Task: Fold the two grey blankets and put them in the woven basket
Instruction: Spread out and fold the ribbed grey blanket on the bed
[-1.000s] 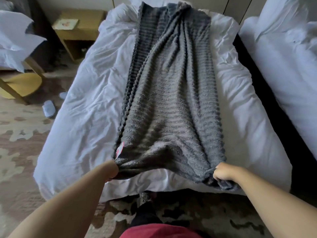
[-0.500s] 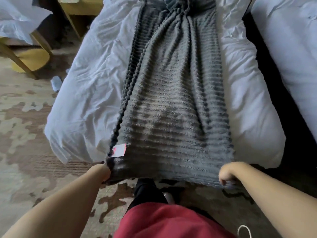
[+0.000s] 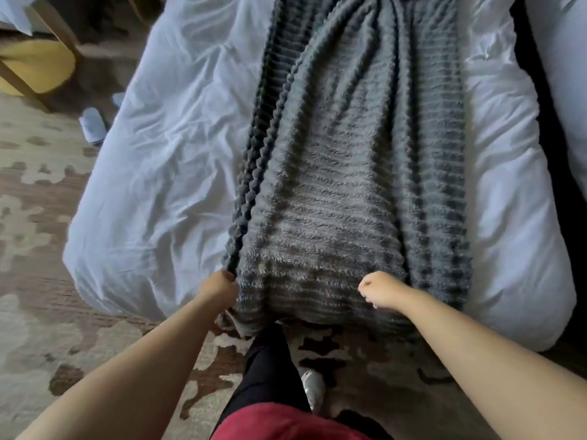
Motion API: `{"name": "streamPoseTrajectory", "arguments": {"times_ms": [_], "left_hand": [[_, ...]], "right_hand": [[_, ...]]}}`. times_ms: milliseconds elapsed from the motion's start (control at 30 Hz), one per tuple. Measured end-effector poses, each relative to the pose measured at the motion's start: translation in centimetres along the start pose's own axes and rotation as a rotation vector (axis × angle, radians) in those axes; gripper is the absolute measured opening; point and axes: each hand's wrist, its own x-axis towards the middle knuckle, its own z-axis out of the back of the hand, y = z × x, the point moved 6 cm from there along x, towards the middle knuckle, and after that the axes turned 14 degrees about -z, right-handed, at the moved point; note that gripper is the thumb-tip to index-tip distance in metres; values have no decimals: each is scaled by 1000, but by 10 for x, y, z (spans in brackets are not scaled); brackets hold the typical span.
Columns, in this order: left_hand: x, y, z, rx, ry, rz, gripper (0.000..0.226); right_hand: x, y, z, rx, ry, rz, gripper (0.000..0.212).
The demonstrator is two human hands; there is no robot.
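Observation:
One grey ribbed blanket [image 3: 343, 173] lies lengthwise down the middle of the white bed [image 3: 165, 173], and its near end hangs over the foot of the bed. My left hand [image 3: 222, 287] grips the blanket's left edge near that end. My right hand [image 3: 378, 292] is curled into the fabric further in from the right edge, where a long fold runs down to it. A strip of blanket lies to the right of that hand. No second blanket and no woven basket are in view.
A second white bed [image 3: 565, 58] stands to the right across a dark gap. On the patterned carpet [image 3: 38, 236] to the left are a white slipper [image 3: 92, 125] and a yellow wooden seat [image 3: 35, 65]. My legs and one shoe [image 3: 313, 389] are right at the bed's foot.
The blanket has been pulled toward me, so its near end now hangs off the bed. My right hand has shifted inward from the right corner. The pink label is no longer visible.

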Motion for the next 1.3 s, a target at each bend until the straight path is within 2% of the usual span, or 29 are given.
{"name": "streamPoseTrajectory", "arguments": {"times_ms": [133, 233, 400, 533, 567, 633, 667, 733, 800, 867, 933, 967, 1033, 1067, 1133, 1200, 1300], "left_hand": [[75, -13, 39, -235, -159, 3, 28], [120, -17, 54, -319, -238, -14, 29], [180, -39, 64, -373, -233, -126, 27], [214, -47, 66, -403, -283, -166, 45], [219, -48, 68, -436, -315, -162, 46], [228, -49, 74, -496, -376, -162, 46], [233, -50, 76, -518, -392, -167, 48], [241, -52, 82, -572, -366, -170, 54], [247, -54, 88, -633, -318, -185, 49], [252, -52, 96, -652, -333, -197, 41], [254, -43, 105, -676, -378, -142, 37], [254, -37, 108, -688, -394, -98, 34], [254, -28, 109, -721, -401, -24, 28], [253, -27, 111, -739, -401, -4, 23], [253, -32, 118, -775, -398, 7, 19], [258, -46, 125, -771, -357, -41, 22], [267, -77, 134, -663, -240, -147, 22]], "right_hand": [[40, 83, 37, 100, -18, 42, 32], [68, 149, 64, 226, -78, 95, 28], [99, 272, 101, 446, -133, 235, 31], [137, 347, 122, 466, -230, 336, 18], [149, 358, 125, 426, -261, 303, 20], [172, 367, 127, 350, -358, 128, 43], [177, 368, 130, 340, -410, 44, 47], [178, 366, 140, 384, -490, -56, 35], [173, 358, 154, 597, -532, -116, 28], [157, 361, 168, 897, -580, -14, 33], [129, 388, 173, 1050, -591, 265, 43], [118, 405, 171, 1032, -573, 395, 46], [114, 437, 153, 719, -467, 487, 41], [123, 445, 139, 489, -334, 446, 39], [145, 438, 116, 146, -36, 325, 49], [150, 422, 124, 120, 53, 351, 56], [150, 379, 170, 298, -39, 419, 44]]}}
